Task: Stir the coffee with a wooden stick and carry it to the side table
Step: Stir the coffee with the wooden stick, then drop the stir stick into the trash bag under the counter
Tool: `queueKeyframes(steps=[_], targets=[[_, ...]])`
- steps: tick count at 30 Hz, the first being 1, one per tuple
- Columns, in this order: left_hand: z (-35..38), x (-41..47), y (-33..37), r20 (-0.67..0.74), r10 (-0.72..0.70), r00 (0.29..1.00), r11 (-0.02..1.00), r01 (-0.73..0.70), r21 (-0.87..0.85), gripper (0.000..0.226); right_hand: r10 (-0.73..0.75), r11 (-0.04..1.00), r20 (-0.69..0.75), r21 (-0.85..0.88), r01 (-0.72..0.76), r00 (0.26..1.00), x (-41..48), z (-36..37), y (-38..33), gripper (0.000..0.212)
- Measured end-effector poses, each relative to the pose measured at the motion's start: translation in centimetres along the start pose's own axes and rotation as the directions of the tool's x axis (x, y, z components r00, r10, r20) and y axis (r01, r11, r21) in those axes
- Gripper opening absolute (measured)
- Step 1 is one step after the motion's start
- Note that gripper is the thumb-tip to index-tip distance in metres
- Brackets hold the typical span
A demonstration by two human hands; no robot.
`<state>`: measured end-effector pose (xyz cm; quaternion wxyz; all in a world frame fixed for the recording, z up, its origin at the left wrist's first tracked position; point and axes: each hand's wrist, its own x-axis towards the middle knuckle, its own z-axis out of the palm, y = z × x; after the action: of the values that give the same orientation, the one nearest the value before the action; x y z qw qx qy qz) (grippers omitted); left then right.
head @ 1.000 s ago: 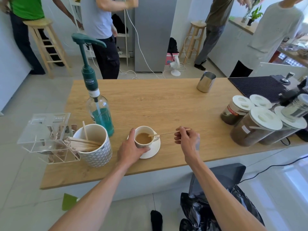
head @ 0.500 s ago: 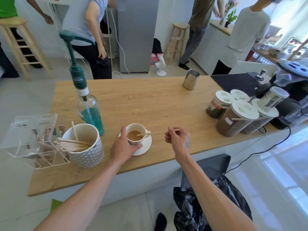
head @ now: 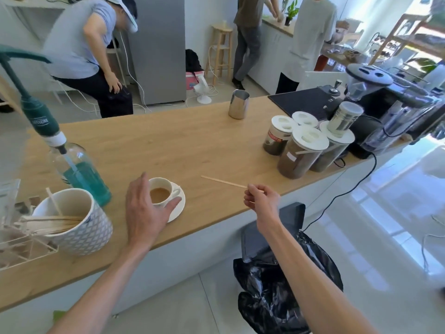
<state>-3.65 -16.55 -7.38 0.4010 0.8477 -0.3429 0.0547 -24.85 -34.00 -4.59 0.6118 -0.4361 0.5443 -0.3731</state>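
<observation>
A white cup of milky coffee (head: 160,193) stands on a white saucer (head: 178,208) near the front edge of the wooden counter (head: 183,145). My left hand (head: 144,210) curves around the cup's left and near side, fingers spread, touching the saucer. My right hand (head: 261,200) pinches one end of a thin wooden stick (head: 222,181), which is out of the cup and points left over the counter, to the right of the saucer.
A patterned mug (head: 79,220) of spare sticks, a clear plastic box (head: 14,227) and a green pump bottle (head: 79,172) stand left. Lidded jars (head: 301,150), a steel pitcher (head: 238,104) and a coffee machine (head: 385,109) are right. A black-bagged bin (head: 281,285) sits below. Several people stand behind.
The stick's tip has come out of the coffee and moved right with my right hand. My left hand stays at the cup. My view has swung right.
</observation>
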Motion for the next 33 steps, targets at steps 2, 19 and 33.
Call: queueKeyframes(steps=[2, 19, 33], targets=[[1.4, -1.1, 3.0, -0.024, 0.153, 0.988, 0.988, -0.153, -0.033, 0.075, 0.034, 0.997, -0.049, 0.068, -0.030, 0.998, 0.6, -3.6, 0.4, 0.014], [18.1, -9.1, 14.1, 0.629, 0.216, 0.747, 0.932, -0.349, 0.094, 0.059, 0.458, 0.888, -0.469, 0.269, -0.372, 0.755, -0.1, -29.8, 16.4, 0.008], [20.7, -10.4, 13.1, 0.575, 0.191, 0.796, 0.928, -0.337, 0.157, 0.060, 0.618, 0.653, -0.467, -0.143, -0.744, 0.632, 3.5, -31.9, 26.2, 0.005]])
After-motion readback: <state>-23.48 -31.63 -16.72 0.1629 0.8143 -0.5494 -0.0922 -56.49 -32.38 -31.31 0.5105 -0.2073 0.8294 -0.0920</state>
